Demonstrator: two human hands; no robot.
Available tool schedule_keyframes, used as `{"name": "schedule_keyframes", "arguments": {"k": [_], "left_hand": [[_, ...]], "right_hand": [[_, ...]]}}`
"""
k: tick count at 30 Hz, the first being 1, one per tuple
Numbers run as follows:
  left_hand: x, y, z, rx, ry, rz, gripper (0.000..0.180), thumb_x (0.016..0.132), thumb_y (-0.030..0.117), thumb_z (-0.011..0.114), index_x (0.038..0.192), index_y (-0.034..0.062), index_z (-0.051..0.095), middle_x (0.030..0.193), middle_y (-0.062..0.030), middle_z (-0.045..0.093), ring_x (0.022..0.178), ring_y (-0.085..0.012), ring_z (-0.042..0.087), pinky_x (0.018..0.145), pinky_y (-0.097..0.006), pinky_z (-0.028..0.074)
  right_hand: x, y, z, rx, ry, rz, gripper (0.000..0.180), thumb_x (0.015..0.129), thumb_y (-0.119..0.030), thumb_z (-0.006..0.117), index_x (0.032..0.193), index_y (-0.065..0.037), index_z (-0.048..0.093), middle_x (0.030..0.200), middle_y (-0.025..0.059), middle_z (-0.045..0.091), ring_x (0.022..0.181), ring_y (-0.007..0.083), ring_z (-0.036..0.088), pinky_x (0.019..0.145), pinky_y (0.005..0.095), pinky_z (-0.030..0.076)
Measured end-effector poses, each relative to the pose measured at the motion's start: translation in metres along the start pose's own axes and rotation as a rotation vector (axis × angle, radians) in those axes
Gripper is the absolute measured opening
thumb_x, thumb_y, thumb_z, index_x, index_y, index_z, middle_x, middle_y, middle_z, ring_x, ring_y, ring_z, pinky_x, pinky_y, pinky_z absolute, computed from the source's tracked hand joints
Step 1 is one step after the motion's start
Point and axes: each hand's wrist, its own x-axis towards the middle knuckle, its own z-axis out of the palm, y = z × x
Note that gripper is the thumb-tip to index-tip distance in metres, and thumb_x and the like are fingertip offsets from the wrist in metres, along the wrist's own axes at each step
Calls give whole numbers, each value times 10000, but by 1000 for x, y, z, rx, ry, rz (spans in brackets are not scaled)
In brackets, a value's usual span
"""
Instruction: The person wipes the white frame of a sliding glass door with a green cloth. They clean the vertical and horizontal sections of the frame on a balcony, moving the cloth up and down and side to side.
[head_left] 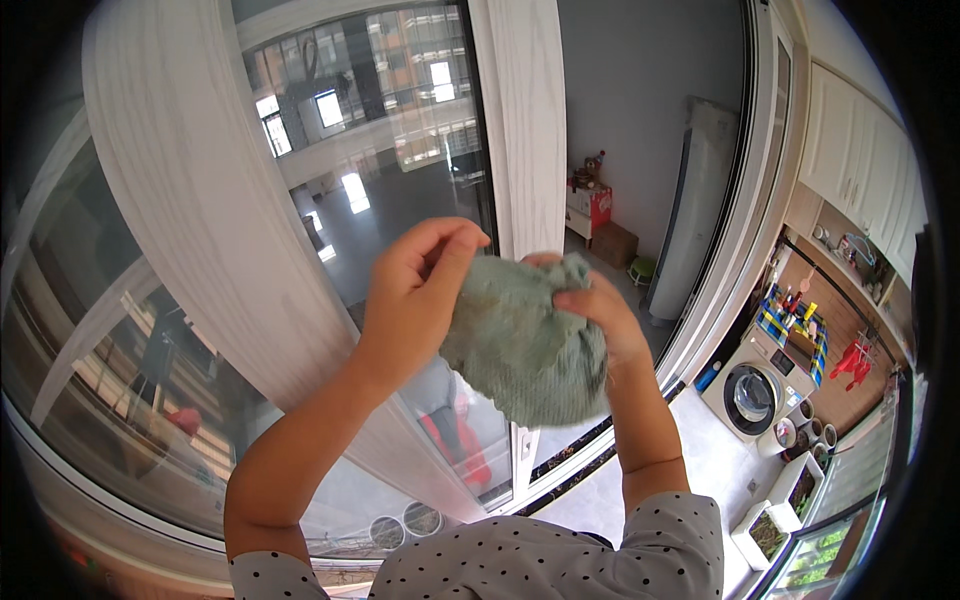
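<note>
A crumpled grey-green cloth [525, 345] hangs between my hands in front of a sliding glass door [400, 150]. With curled fingers and thumb pressed together, my left hand [420, 285] grips the cloth's upper left edge. My right hand [598, 305] closes on the cloth's upper right part, its thumb lying over a bunched fold. The lower part of the cloth droops loose and looks slightly blurred. Behind it stands the door's white wood-grain frame [525, 130].
Through the doorway at right are a cardboard box [613, 243], a green stool [642, 268] and a tall pale upright unit [695, 200]. A washing machine [755, 390], flower pots [778, 436] and white planters [760, 535] stand at far right. A dark-grooved floor track [575, 455] runs below.
</note>
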Motion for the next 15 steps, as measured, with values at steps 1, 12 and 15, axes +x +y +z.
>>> {"name": "schedule_keyframes", "arguments": {"k": [1, 12, 15], "left_hand": [[-1, -1, 0, 37, -20, -19, 178, 946, 164, 561, 985, 4, 630, 858, 25, 567, 785, -36, 494, 676, -203, 424], [-27, -1, 8, 439, -106, 388, 431, 774, 45, 711, 1179, 50, 563, 1129, -78, 550, 1005, -221, 570, 859, -315, 486], [-37, -5, 12, 404, -244, 294, 588, 748, 51, 732, 1280, 80, 485, 1189, -78, 523, 1098, -219, 541, 895, -336, 481]], "right_hand": [[-4, 8, 0, 17, 12, 48, 408, 843, -137, 624, 1196, 37, 517, 1074, 119, 612, 956, 187, 613, 859, 316, 501], [-3, 32, -3, 115, 247, -197, 240, 927, -119, 559, 1144, -19, 537, 1037, 79, 627, 908, 163, 626, 790, 314, 524], [-9, 40, 1, 75, 199, -158, 247, 927, -132, 570, 1145, -23, 536, 1027, 74, 626, 895, 160, 625, 794, 310, 522]]}}
